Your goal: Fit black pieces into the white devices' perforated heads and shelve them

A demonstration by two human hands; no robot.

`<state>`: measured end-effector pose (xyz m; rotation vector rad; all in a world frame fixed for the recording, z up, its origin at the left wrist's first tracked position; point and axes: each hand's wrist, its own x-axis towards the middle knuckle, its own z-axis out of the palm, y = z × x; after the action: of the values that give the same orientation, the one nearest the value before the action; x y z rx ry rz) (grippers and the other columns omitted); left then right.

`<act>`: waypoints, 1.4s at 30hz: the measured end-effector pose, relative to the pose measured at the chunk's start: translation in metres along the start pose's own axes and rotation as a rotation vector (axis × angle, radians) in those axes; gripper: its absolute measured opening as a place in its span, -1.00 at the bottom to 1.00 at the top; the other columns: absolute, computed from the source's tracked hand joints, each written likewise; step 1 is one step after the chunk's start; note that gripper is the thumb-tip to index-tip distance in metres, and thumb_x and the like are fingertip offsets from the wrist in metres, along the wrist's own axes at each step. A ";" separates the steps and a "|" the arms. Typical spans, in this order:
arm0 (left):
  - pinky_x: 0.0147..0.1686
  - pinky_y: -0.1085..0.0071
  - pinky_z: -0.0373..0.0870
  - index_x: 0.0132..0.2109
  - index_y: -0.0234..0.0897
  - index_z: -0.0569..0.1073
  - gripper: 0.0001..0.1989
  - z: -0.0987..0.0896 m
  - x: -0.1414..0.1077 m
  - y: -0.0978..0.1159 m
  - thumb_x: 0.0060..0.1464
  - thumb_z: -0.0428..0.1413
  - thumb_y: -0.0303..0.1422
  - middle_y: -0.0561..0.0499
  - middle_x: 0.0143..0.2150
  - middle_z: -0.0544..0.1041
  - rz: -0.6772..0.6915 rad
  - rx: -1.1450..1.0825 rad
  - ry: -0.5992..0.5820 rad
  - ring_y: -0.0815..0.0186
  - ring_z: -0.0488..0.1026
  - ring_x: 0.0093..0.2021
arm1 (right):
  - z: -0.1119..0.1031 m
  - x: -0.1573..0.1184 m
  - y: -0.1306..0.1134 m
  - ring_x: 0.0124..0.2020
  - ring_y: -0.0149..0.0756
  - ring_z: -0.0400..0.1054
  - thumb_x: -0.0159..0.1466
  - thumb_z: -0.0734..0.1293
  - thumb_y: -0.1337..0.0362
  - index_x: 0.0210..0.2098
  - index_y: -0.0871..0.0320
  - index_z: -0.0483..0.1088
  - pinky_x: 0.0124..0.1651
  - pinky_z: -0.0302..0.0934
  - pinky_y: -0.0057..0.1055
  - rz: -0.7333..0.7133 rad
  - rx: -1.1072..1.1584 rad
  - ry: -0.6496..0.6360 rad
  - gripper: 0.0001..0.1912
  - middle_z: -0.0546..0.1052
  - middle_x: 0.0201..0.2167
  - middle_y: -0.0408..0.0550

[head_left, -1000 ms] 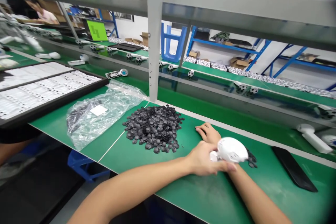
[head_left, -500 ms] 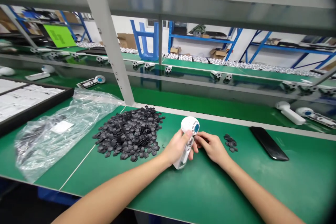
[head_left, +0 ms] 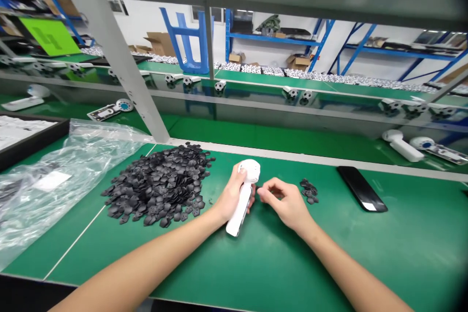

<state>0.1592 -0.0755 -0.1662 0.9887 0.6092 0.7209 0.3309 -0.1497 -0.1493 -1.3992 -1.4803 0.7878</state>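
**A:** What's the left hand point(head_left: 232, 196) up to?

**B:** Fingers point(head_left: 240, 170) wrapped tight round a white handheld gadget point(head_left: 242, 214), mid-worktop point(head_left: 329, 258)!

**A:** And the right hand point(head_left: 287, 203)?

**B:** Just beside it, fingertips point(head_left: 263, 192) curled, pinching nothing visible, near a small heap of dark pieces point(head_left: 309, 191); a big heap point(head_left: 155, 186) sits left.

My left forearm point(head_left: 146, 258) and right forearm point(head_left: 351, 273) are bare and slender, smooth-skinned and narrowing toward the wrists. Both run out of view at the bottom edge, so nothing higher up shows. My left hand point(head_left: 232, 196) and right hand point(head_left: 287, 204) are bare too. The fingers point(head_left: 269, 189) of the right hand are slim and taper to their tips; the nails are too small to make out.
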 end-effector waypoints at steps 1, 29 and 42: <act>-0.69 0.51 0.39 0.18 -0.13 0.25 -0.42 0.002 -0.001 0.000 0.27 0.06 0.18 0.13 -0.43 0.42 0.002 0.013 0.002 0.36 0.38 -0.60 | 0.003 0.001 -0.001 -0.37 -0.26 0.49 0.41 0.40 0.06 -0.32 0.11 0.47 -0.24 0.43 -0.36 -0.005 0.007 0.029 -0.73 0.60 -0.39 -0.08; -0.64 0.39 0.49 0.22 -0.09 0.11 -0.34 0.011 -0.025 0.020 0.22 0.22 0.10 0.18 -0.40 0.40 -0.178 0.462 -0.091 0.32 0.43 -0.58 | 0.012 -0.010 0.014 0.41 -0.05 0.28 0.41 0.35 0.33 0.40 -0.02 0.27 -0.01 0.57 -0.25 -0.202 -0.073 0.090 -0.41 0.28 0.46 0.10; -0.44 0.34 0.54 0.34 0.00 0.06 -0.39 0.008 -0.028 0.025 0.32 0.18 -0.08 0.13 -0.28 0.43 -0.290 0.397 -0.267 0.34 0.46 -0.46 | -0.077 0.004 0.004 0.12 -0.11 0.55 0.51 0.29 0.13 0.08 -0.06 0.64 0.23 0.39 -0.15 -0.092 -0.377 -0.062 -0.70 0.67 0.06 -0.10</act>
<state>0.1411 -0.0924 -0.1367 1.3034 0.6556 0.2054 0.4039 -0.1559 -0.1235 -1.5783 -1.7949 0.5142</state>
